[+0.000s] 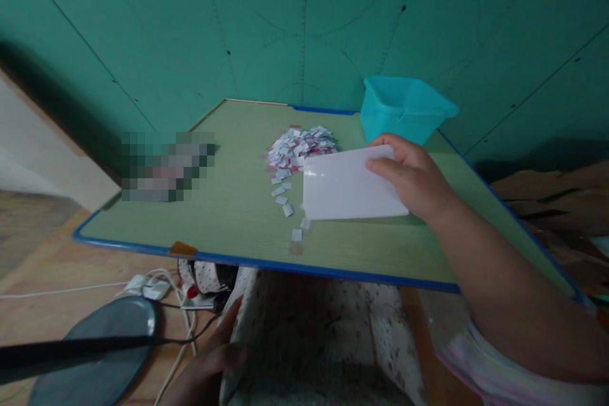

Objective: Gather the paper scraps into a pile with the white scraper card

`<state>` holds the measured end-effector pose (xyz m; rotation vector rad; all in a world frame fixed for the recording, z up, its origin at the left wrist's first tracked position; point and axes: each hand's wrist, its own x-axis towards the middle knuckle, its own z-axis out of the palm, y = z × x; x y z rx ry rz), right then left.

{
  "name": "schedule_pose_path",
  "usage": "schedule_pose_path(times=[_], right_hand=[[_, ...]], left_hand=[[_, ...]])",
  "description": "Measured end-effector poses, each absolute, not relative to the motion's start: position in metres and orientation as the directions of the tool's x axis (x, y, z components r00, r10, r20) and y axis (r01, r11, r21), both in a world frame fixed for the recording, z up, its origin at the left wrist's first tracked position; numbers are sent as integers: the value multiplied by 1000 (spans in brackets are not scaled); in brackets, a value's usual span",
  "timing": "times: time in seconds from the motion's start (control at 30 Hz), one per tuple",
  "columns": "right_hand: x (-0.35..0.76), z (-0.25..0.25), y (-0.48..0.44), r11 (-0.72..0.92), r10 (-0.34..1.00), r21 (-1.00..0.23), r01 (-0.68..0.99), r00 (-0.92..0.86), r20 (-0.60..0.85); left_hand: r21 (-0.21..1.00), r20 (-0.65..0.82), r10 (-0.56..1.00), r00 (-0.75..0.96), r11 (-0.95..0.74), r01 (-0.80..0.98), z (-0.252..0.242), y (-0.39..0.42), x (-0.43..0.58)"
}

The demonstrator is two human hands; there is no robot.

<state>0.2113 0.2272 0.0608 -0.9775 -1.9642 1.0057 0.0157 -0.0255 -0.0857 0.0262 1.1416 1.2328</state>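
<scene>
1. The right hand reaches in from the right over the table and pinches a white card by its right end, thumb on top and fingers at the far edge.
2. The card is above the middle-right of the tabletop, glossy at its left end, its near edge almost level; whether it touches the surface I cannot tell.
3. The left hand is low on the left, nearer than the table, beside the left edge of a speckled pale cloth. It is dim and partly cut off, so I cannot tell whether it grips anything.
4. Just beyond the card's left end lies a heap of small white pieces, with some reddish bits among them. A few loose pieces trail from it toward the near edge.
5. A turquoise bin stands at the far right, beyond the right hand.
6. On the table's left is a pixelated object.
7. Near left, below the table, are a grey round object and white cables.
</scene>
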Motion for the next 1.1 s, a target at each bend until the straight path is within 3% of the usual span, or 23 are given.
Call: schedule_pose_path(times=[0.33, 0.53, 0.7, 0.93, 1.1], right_hand=[[213, 59, 233, 540, 832, -735, 409, -395, 391], [214, 60, 234, 551, 833, -715, 431, -345, 433], [213, 59, 234, 516, 849, -762, 392, -354, 393], [206, 56, 225, 372, 840, -908, 192, -486, 241], [202, 48, 223, 428, 787, -878, 215, -566, 245]], left_hand=[[452, -684, 729, 7, 431, -781, -53, -23, 26], [458, -674, 738, 4, 422, -782, -49, -20, 27], [457, -671, 742, 11, 424, -782, -50, -21, 27], [466, -669, 743, -4, 415, -781, -54, -24, 27], [503, -667, 745, -35, 415, -758, -62, -25, 26]])
